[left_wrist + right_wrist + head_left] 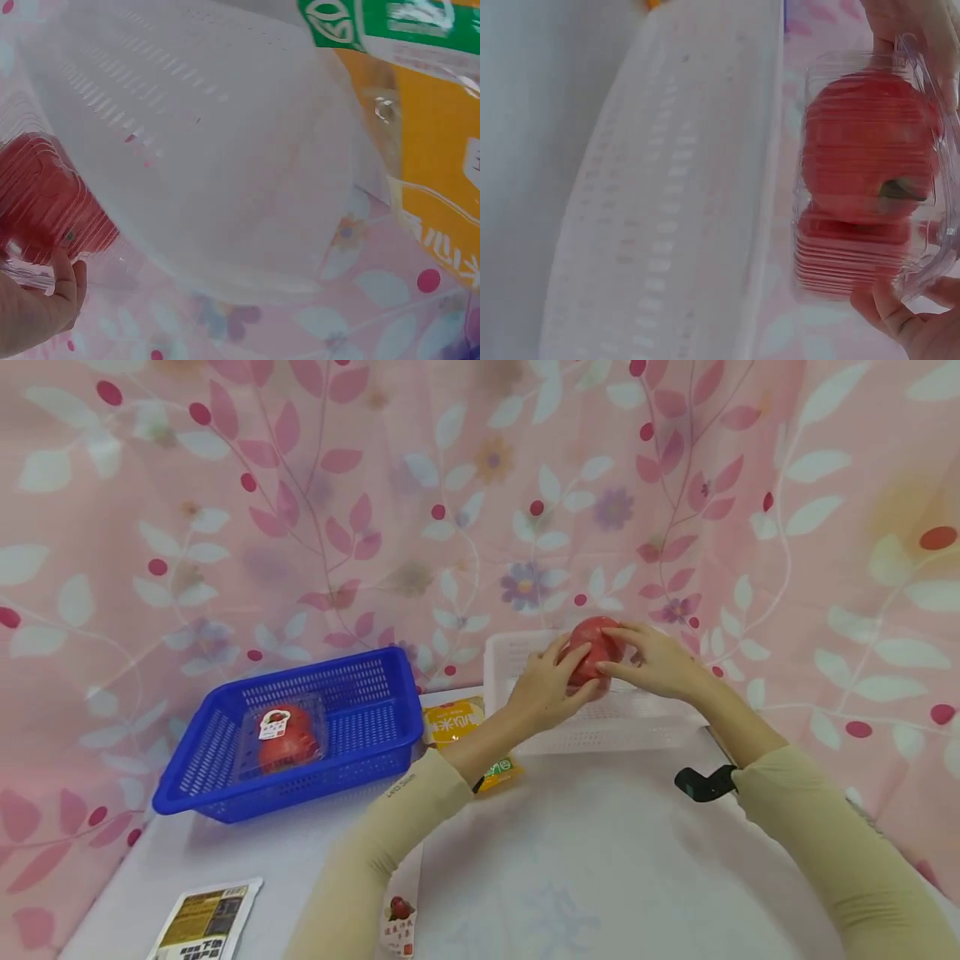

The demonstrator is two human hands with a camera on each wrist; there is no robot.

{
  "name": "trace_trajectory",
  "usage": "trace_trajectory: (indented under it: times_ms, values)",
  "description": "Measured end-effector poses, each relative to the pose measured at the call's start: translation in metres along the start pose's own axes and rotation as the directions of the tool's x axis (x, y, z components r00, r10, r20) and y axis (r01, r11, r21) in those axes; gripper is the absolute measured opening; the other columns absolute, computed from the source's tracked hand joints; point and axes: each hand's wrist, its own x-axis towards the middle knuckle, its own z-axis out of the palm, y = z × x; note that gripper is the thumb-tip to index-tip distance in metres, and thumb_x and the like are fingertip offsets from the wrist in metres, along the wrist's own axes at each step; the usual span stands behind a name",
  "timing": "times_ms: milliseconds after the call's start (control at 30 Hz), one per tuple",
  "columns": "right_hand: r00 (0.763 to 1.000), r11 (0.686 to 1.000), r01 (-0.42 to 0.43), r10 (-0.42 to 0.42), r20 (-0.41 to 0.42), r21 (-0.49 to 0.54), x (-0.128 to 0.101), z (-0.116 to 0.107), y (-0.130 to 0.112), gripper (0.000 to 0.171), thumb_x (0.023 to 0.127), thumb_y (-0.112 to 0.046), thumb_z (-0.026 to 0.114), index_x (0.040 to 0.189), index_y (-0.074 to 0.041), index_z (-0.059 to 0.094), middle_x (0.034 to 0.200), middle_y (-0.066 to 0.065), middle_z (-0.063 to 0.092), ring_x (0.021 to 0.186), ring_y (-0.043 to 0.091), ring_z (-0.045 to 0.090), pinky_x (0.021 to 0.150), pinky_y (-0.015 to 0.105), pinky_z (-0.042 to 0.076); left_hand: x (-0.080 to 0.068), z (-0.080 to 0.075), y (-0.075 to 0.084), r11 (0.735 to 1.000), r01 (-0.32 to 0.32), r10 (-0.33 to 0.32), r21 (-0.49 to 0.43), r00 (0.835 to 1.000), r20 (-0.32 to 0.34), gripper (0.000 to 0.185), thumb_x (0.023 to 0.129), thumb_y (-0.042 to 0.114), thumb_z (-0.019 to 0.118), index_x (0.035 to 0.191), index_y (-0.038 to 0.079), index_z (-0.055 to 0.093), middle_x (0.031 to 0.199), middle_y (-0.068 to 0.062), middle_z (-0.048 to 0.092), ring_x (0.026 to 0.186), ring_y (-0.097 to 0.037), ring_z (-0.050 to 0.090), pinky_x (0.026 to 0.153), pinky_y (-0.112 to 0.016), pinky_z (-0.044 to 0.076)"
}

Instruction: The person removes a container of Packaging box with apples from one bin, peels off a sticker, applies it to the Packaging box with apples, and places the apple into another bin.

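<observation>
A pink floral curtain [300, 485] hangs behind the whole scene, and in front of it a pale tabletop [585, 860] carries everything else. On the tabletop's left stands a blue basket [225, 760] with one clear box of tomatoes [287, 737] lying inside it, label up. Toward the back, right of centre, stands a white basket [600, 727], and both wrist views show its perforated wall close by. Between the two baskets lies a yellow packet [453, 727], partly under the left forearm; a printed pouch [202, 922] lies at the tabletop's near left edge, and a small card with a red fruit picture [397, 918] lies near the left sleeve. The second tomato box [592, 647] is held up over the white basket, apart from its floor as far as the views show. The left hand [547, 681] grips it from the near side with curled fingers, and the right hand [656, 660] pinches it from the other side, thumb and fingertips on the clear plastic. Judging by how things lie, one box already sits in the blue basket, while this one is held over the white basket and not resting in either.
</observation>
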Motion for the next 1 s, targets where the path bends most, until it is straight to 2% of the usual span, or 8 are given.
trace_trajectory:
  times_ms: [100,200,367,533,633,667,833,1000]
  values:
    - [0.998,0.998,0.064,-0.064,-0.022,0.010,-0.008,0.003,-0.017,0.064,0.082,-0.040,0.065,0.134,-0.008,0.046,0.138,0.021,0.037,0.087,0.030,0.058,0.071,0.043,0.052,-0.023,-0.015,-0.001,0.998,-0.058,0.058,0.005,0.998,-0.026,0.054,0.090,0.044,0.050,0.136,0.016,0.045,0.141,-0.013,0.036,0.106,-0.031,0.049,0.087,-0.035,0.046]
    - [0.994,0.994,0.108,-0.108,-0.016,0.004,-0.017,0.005,-0.032,0.065,0.082,-0.040,0.066,0.134,-0.008,0.046,0.139,0.023,0.035,0.083,0.027,0.058,0.068,0.041,0.053,-0.045,-0.030,0.000,0.995,-0.096,0.095,-0.028,0.995,-0.032,0.054,0.090,0.043,0.052,0.136,0.016,0.045,0.142,-0.014,0.035,0.103,-0.031,0.048,0.084,-0.032,0.047]
    - [0.988,0.988,0.156,-0.156,-0.015,0.003,-0.035,0.006,-0.052,0.065,0.080,-0.040,0.067,0.135,-0.012,0.046,0.140,0.020,0.035,0.080,0.021,0.056,0.067,0.039,0.052,-0.077,-0.049,0.007,0.987,-0.125,0.121,-0.099,0.992,-0.039,0.054,0.088,0.039,0.055,0.137,0.019,0.045,0.144,-0.011,0.033,0.109,-0.027,0.046,0.083,-0.032,0.047]
    - [0.970,0.970,0.241,-0.240,-0.033,0.034,-0.054,0.012,-0.072,0.064,0.078,-0.034,0.071,0.133,-0.012,0.047,0.139,0.018,0.037,0.088,0.023,0.055,0.065,0.036,0.052,-0.106,-0.065,0.010,0.973,-0.181,0.170,-0.146,0.982,-0.084,0.053,0.086,0.033,0.061,0.135,0.017,0.047,0.142,-0.011,0.035,0.110,-0.025,0.047,0.084,-0.031,0.047]
    - [0.965,0.963,0.263,-0.262,-0.025,0.062,-0.068,0.018,-0.085,0.064,0.078,-0.034,0.072,0.133,-0.013,0.047,0.140,0.016,0.036,0.092,0.023,0.056,0.065,0.033,0.053,-0.128,-0.077,0.012,0.963,-0.225,0.210,-0.151,0.972,-0.107,0.054,0.084,0.030,0.064,0.134,0.015,0.048,0.141,-0.014,0.037,0.111,-0.026,0.047,0.085,-0.031,0.048]
    - [0.963,0.960,0.269,-0.268,-0.021,0.077,-0.073,0.020,-0.090,0.064,0.078,-0.034,0.072,0.133,-0.014,0.047,0.141,0.015,0.035,0.092,0.023,0.057,0.066,0.032,0.053,-0.136,-0.081,0.013,0.960,-0.237,0.222,-0.148,0.969,-0.113,0.054,0.084,0.030,0.064,0.133,0.015,0.048,0.141,-0.014,0.037,0.110,-0.026,0.048,0.084,-0.031,0.047]
    - [0.955,0.946,0.290,-0.295,0.015,0.142,-0.093,0.033,-0.112,0.061,0.079,-0.037,0.070,0.133,-0.018,0.048,0.142,0.012,0.035,0.111,0.032,0.052,0.072,0.038,0.053,-0.175,-0.100,0.016,0.956,-0.271,0.257,-0.116,0.959,-0.122,0.050,0.087,0.035,0.060,0.131,0.015,0.050,0.138,-0.013,0.039,0.103,-0.024,0.050,0.075,-0.027,0.048]
    - [0.941,0.931,0.320,-0.334,0.052,0.178,-0.109,0.045,-0.127,0.060,0.080,-0.037,0.069,0.133,-0.019,0.048,0.141,0.010,0.036,0.114,0.029,0.049,0.073,0.038,0.053,-0.205,-0.109,0.023,0.947,-0.308,0.296,-0.092,0.947,-0.123,0.048,0.087,0.037,0.059,0.129,0.014,0.053,0.137,-0.015,0.040,0.101,-0.023,0.050,0.077,-0.023,0.047]
